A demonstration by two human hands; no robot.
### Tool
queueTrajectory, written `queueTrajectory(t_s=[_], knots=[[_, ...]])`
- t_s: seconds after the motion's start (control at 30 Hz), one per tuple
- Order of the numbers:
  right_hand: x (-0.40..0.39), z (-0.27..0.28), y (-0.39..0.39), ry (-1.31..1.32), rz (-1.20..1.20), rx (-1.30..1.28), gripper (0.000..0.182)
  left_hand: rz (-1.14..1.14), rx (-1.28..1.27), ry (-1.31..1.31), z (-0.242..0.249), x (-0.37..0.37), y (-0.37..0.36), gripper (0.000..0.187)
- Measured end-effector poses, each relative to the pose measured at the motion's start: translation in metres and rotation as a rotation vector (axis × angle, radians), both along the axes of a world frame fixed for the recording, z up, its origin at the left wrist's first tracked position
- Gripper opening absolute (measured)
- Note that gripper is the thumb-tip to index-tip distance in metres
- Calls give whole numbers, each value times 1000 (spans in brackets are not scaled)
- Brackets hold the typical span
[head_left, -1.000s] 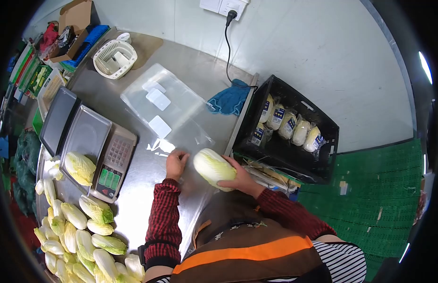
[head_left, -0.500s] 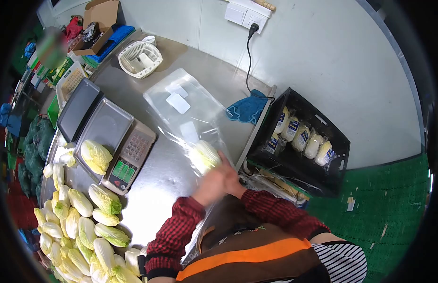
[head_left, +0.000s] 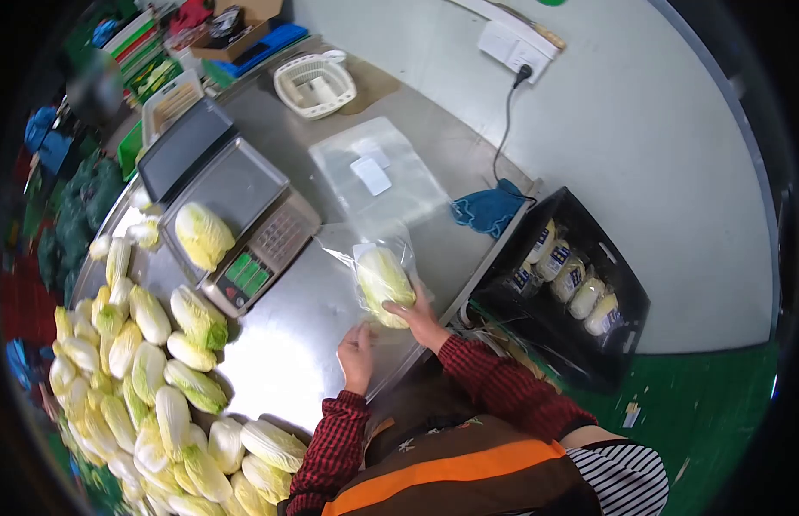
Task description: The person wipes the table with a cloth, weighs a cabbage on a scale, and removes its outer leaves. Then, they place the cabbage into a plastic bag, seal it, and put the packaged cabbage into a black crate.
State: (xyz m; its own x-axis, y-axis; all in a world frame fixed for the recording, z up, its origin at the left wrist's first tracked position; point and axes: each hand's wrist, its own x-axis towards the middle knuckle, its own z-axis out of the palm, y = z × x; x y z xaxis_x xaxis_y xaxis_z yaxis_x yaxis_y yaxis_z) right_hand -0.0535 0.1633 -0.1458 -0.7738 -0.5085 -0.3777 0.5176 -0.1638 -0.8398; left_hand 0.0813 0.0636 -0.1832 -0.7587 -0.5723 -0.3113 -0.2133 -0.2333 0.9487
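Observation:
A pale napa cabbage [head_left: 384, 273] lies inside a clear plastic bag [head_left: 338, 239] over the metal table. My right hand [head_left: 417, 316] grips the cabbage's near end from the right, with the thumb across it. Just to the left, my left hand [head_left: 356, 351] is closed, its fingertips pinching the loose film at the bag's near end. Beyond the cabbage lies a stack of flat clear bags [head_left: 395, 168] with a white label sheet [head_left: 371, 175] on top.
At left stands a weighing scale [head_left: 275, 236] with one cabbage [head_left: 203, 236] on its pan. Many loose cabbages [head_left: 154, 370] are heaped at the near left. A black crate [head_left: 619, 267] at right holds several wrapped cabbages. A white basket [head_left: 315, 86] and blue cloth [head_left: 485, 209] sit farther back.
My hands have moved apart; the left has shifted left and down from the right. The cabbage now sits inside the bag, separate from the flat stack. The camera view has shifted.

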Motion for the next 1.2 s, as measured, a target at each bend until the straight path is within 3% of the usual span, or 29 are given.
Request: queueTrajectory(t_s=[0.07,0.1,0.13,0.17,0.2,0.23,0.27,0.33,0.37,0.47,0.5,0.53,0.6,0.63,0.73,0.87,0.93,0.97,1.0,1.07,1.1,1.13,1.2], knots=[[-1,-15,-18,123,40,20,89,-228,-279,-123,-27,31,18,25],[-4,-15,-29,343,78,149,92,-270,-146,-154,-27,43,25,28],[-5,-14,-38,568,114,269,96,-238,-145,-160,-28,49,28,28],[-12,-43,-47,483,181,104,94,-47,-314,-267,-15,54,26,39],[-10,-51,-53,478,207,93,94,141,-477,-379,0,60,26,53],[-7,-55,-58,589,206,173,94,146,-457,-434,21,58,26,83],[-5,-61,-57,705,209,256,94,172,-444,-444,33,54,31,83],[8,-72,-65,679,169,216,103,208,-754,-459,49,40,36,94],[18,-58,-64,719,166,281,104,230,-750,-471,54,37,36,96],[34,-36,-58,791,164,418,104,337,-695,-568,77,39,33,94],[36,-36,-54,756,174,423,105,362,-782,-522,72,47,32,66],[39,-35,-49,718,184,428,105,369,-779,-532,71,53,33,66],[43,-34,-41,733,168,393,103,342,-598,-634,72,61,35,32],[43,-35,-36,750,139,368,100,367,-840,-530,73,64,43,16],[32,-43,-27,757,230,322,102,171,-815,-539,39,92,100,17],[37,-41,13,751,398,304,102,220,-745,-775,32,105,109,25],[42,-32,49,1227,551,475,101,170,-721,-772,46,114,111,31],[46,-18,68,1203,641,470,83,177,-690,-769,45,120,114,31],[48,-14,87,1193,656,479,83,189,-666,-762,45,124,115,31],[60,-5,118,1426,755,518,58,210,-597,-746,51,129,118,31],[70,8,123,1490,688,539,31,240,-545,-718,52,130,118,32],[74,13,123,1489,695,535,31,244,-541,-723,48,132,118,32],[89,23,119,1347,807,365,20,273,-296,-522,33,142,119,43]])
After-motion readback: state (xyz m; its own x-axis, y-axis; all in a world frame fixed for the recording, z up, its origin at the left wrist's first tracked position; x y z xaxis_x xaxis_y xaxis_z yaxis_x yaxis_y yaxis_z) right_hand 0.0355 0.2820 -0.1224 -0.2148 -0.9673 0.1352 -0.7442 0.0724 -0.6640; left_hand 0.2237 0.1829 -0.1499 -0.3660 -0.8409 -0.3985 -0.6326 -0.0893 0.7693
